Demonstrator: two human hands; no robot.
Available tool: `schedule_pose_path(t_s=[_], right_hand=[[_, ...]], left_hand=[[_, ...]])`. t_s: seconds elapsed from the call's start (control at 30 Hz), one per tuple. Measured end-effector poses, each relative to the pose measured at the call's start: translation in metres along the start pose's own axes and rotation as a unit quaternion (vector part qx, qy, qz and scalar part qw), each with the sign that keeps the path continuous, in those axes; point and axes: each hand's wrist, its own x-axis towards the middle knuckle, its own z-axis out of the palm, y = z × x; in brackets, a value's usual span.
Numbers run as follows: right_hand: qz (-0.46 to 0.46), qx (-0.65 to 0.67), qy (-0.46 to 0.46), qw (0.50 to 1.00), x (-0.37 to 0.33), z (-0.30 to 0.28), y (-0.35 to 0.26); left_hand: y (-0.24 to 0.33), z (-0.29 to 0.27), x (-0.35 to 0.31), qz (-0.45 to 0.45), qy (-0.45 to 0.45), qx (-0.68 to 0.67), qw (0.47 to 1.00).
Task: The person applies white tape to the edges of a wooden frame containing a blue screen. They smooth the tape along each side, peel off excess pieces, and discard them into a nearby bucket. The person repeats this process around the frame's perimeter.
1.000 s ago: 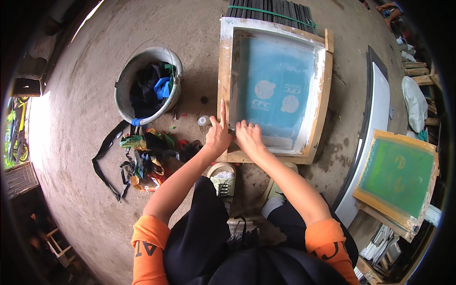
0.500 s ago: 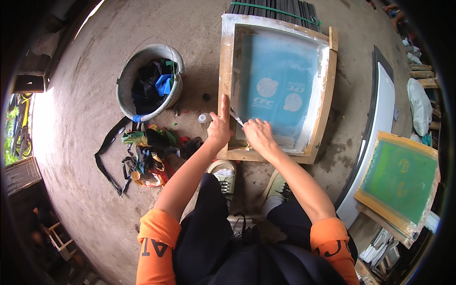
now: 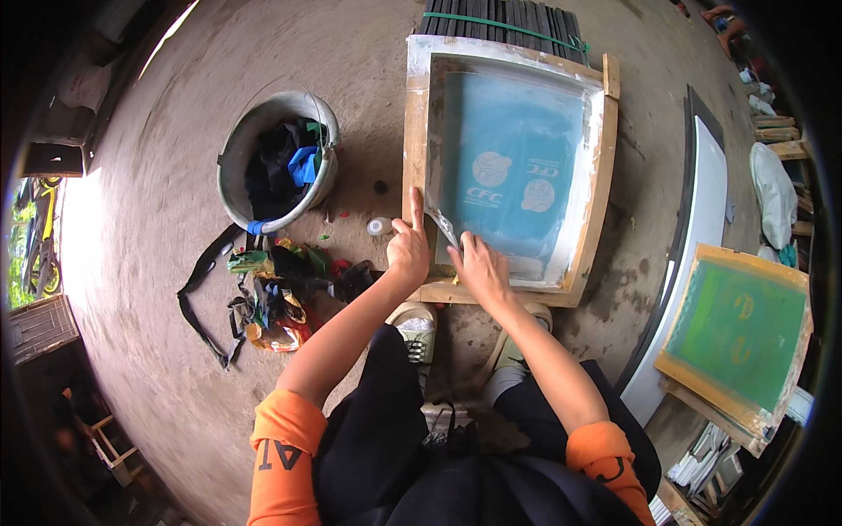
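Note:
A wooden screen-printing frame [image 3: 600,206] with blue mesh [image 3: 513,114] and pale printed shapes lies in front of me. My left hand [image 3: 408,252] braces against its left rail, index finger stretched along the wood and the other fingers bent. At the mesh's left inner edge, my right hand [image 3: 482,270] pinches a crumpled whitish strip of tape [image 3: 445,226]. The strip's far end still meets the inner side of the rail, and its near end disappears under my fingers. A small translucent bottle [image 3: 379,226] stands on the floor beside my left hand.
Left of the frame stands a metal bucket [image 3: 230,180] with dark and blue cloths; a pile of scraps [image 3: 285,289] lies nearer. Strapped black slats [image 3: 504,31] sit behind the frame. To the right are a white panel [image 3: 702,193] and a green screen frame [image 3: 732,329].
My right hand has drawn slightly nearer to me, and more of the tape strip shows lifted between it and the rail. My left hand stays on the rail. The view has shifted slightly.

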Motion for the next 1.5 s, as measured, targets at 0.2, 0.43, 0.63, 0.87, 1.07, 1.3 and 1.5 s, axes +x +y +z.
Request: schedule_pose_path(t_s=[0.2, 0.43, 0.63, 0.87, 1.07, 1.3, 1.5], right_hand=[[-0.016, -0.040, 0.052, 0.998, 0.016, -0.006, -0.022], [-0.044, -0.275, -0.102, 0.955, 0.083, -0.009, -0.052], [-0.059, -0.343, -0.143, 0.927, 0.079, 0.008, -0.049], [-0.064, -0.368, -0.105, 0.922, 0.084, 0.022, -0.048], [-0.118, -0.231, -0.195, 0.946, 0.098, 0.022, -0.015], [-0.089, -0.046, -0.031, 0.994, 0.076, -0.010, -0.001], [-0.020, 0.050, 0.021, 0.998, 0.051, -0.029, -0.003]], left_hand=[[-0.012, -0.048, -0.003, 0.030, 0.030, 0.001, 0.999], [-0.039, -0.064, 0.084, -0.069, 0.219, -0.270, 0.935], [-0.028, -0.055, 0.102, -0.149, 0.134, -0.499, 0.843], [-0.016, -0.046, 0.103, -0.153, 0.207, -0.485, 0.835], [-0.002, -0.049, 0.107, -0.157, 0.224, -0.464, 0.843], [-0.006, -0.050, 0.104, -0.201, 0.232, -0.425, 0.852], [-0.008, -0.050, 0.101, -0.208, 0.234, -0.416, 0.854]])
